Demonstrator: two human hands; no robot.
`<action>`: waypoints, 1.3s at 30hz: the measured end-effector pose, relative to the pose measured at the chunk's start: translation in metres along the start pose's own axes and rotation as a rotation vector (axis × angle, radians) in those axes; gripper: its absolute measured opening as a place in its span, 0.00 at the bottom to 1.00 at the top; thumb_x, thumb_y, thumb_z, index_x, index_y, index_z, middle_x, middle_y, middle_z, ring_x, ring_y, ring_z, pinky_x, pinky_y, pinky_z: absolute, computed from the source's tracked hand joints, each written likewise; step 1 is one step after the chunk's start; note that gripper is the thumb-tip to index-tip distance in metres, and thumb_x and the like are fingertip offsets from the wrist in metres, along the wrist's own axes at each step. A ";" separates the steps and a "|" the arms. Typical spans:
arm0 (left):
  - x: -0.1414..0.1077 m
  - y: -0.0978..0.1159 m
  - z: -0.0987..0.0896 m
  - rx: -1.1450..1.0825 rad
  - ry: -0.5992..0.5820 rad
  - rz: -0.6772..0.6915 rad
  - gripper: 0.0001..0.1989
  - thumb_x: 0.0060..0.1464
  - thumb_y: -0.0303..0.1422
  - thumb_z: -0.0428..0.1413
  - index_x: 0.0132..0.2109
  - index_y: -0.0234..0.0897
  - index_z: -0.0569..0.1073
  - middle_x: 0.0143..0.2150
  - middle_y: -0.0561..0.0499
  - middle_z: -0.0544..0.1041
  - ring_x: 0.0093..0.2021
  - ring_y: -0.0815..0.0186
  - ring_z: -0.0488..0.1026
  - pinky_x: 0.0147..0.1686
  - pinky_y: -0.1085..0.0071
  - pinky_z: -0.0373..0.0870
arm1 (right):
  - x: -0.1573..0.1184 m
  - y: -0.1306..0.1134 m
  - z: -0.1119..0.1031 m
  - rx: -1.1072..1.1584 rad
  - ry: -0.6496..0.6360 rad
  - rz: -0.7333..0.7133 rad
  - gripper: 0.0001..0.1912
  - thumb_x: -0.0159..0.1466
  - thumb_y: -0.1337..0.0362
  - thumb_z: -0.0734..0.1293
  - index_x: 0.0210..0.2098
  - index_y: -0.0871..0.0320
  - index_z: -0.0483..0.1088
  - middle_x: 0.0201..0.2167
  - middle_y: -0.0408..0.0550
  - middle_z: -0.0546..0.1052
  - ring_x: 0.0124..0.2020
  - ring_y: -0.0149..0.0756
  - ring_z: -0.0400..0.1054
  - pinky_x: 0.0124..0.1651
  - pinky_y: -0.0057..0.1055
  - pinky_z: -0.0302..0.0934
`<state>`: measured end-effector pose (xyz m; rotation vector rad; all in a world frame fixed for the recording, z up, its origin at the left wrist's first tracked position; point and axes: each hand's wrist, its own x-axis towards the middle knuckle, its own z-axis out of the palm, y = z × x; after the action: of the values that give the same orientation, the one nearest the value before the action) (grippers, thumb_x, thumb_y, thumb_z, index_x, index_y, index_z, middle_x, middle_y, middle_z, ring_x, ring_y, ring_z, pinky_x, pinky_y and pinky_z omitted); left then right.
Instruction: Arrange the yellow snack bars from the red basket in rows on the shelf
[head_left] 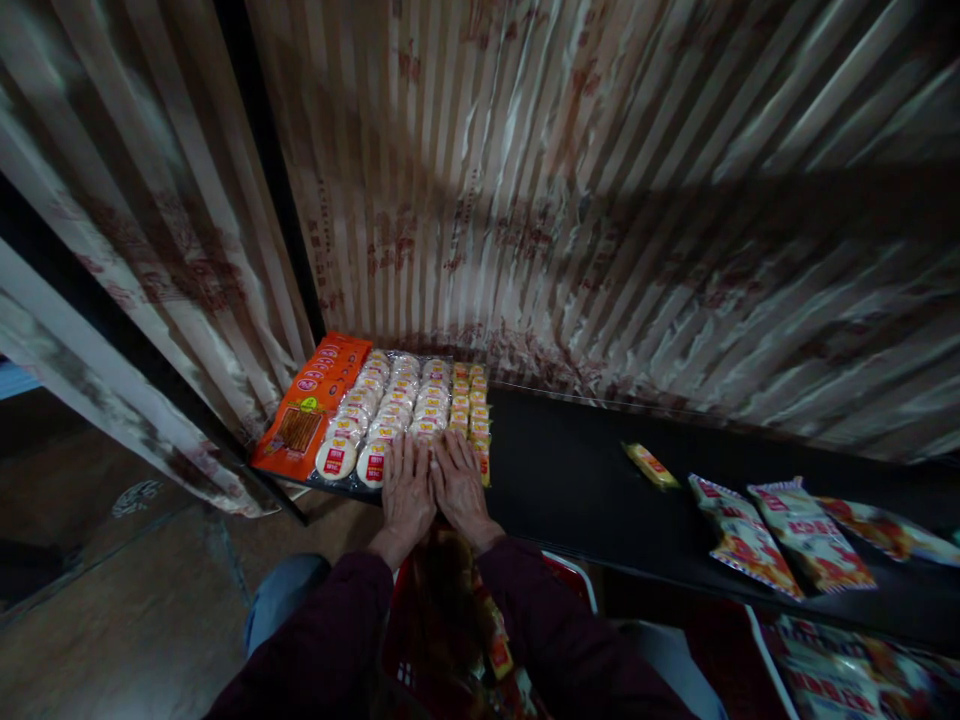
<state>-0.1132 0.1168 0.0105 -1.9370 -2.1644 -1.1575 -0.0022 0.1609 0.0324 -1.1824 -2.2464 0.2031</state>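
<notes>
My left hand (407,492) and my right hand (460,488) lie side by side, palms down, with fingers stretched over the front ends of the rows of round white rice crackers (403,392) in clear wrappers. My right fingertips also reach beside the small yellow packets (478,398), lined up to the right of the crackers. The front packs under my fingers are partly hidden. Left of the crackers, overlapping orange snack bags (319,400) form another row; the front bag pictures brown sticks.
The rows stand on a long black shelf (555,470). Farther right lie a single yellow packet (651,466), two white-and-red snack bags (811,535) and another bag (892,527). Below, a red basket (574,578) holds packets. A striped, wrinkled curtain (525,200) hangs behind.
</notes>
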 end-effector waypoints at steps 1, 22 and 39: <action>0.006 -0.001 -0.002 -0.007 0.004 -0.002 0.25 0.59 0.32 0.46 0.63 0.35 0.64 0.68 0.40 0.58 0.71 0.53 0.43 0.67 0.46 0.42 | 0.002 -0.001 -0.001 0.007 -0.002 -0.001 0.24 0.68 0.63 0.54 0.61 0.61 0.62 0.65 0.55 0.61 0.69 0.45 0.44 0.67 0.50 0.46; 0.072 -0.080 -0.026 0.289 -0.033 -0.112 0.24 0.61 0.34 0.46 0.62 0.32 0.64 0.68 0.36 0.56 0.70 0.50 0.45 0.64 0.45 0.47 | 0.107 -0.051 0.027 -0.120 -0.547 -0.110 0.27 0.66 0.66 0.54 0.64 0.60 0.57 0.67 0.53 0.56 0.69 0.48 0.46 0.67 0.51 0.41; 0.094 -0.140 -0.082 0.362 0.032 -0.477 0.26 0.61 0.36 0.45 0.65 0.35 0.62 0.70 0.39 0.51 0.71 0.47 0.40 0.64 0.45 0.47 | 0.172 -0.127 0.078 -0.038 -0.562 -0.068 0.29 0.67 0.63 0.55 0.67 0.60 0.51 0.69 0.56 0.51 0.69 0.46 0.43 0.66 0.44 0.44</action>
<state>-0.2922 0.1602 0.0435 -1.2925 -2.6715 -0.7401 -0.2099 0.2323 0.0910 -1.1708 -2.7763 0.5215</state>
